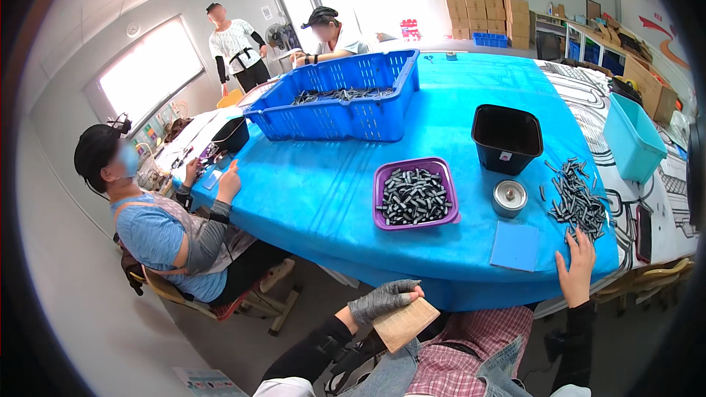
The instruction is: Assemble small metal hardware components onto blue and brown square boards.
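Note:
My left hand, in a grey fingerless wrap, is closed at the front of my lap. It grips a tan rectangular pad, which tilts down over my lap; whether it is cardboard or cloth I cannot tell. On the right, my right hand reaches over the table edge with its fingers apart. Its fingertips touch the near end of a loose pile of short dark grey rod-like pieces. Similar pieces fill a purple tub in front of me. Beside my right hand lies a flat blue square.
A round metal tin and a black square bucket stand by the pile. Farther back is a big blue crate. At right are a phone and a turquoise bin. A seated co-worker works at left; two people are behind.

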### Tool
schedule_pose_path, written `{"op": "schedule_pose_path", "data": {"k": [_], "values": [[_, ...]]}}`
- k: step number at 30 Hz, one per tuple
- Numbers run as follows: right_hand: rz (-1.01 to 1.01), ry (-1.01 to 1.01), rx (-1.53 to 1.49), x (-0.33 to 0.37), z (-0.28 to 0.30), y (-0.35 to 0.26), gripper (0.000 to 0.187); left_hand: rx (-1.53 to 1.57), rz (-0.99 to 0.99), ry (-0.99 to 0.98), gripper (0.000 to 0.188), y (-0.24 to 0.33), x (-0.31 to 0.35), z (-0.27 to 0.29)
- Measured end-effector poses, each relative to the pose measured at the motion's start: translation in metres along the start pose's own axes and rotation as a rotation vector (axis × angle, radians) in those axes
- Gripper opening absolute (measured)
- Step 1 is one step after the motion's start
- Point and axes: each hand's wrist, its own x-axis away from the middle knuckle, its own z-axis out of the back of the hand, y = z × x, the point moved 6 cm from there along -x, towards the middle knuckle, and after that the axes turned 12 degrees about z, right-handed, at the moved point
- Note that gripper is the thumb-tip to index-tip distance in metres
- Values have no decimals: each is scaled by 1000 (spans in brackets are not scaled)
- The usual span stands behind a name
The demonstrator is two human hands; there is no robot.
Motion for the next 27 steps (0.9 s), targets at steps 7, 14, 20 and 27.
{"op": "schedule_pose_path", "data": {"k": [7, 14, 20, 27], "values": [[-44, -54, -52, 1, -3, 3, 44, -117, -33, -14, 26, 10, -11, -2], [-32, -46, -67, 1, -7, 8, 45, -109, -38, -5, 27, 8, -13, 1], [21, 48, -110, -15, -5, 23, 40, -55, 4, -37, 29, -20, -32, -8], [-41, 104, -205, -40, -8, 41, 24, -63, 75, -145, 37, -69, -62, -27]]}}
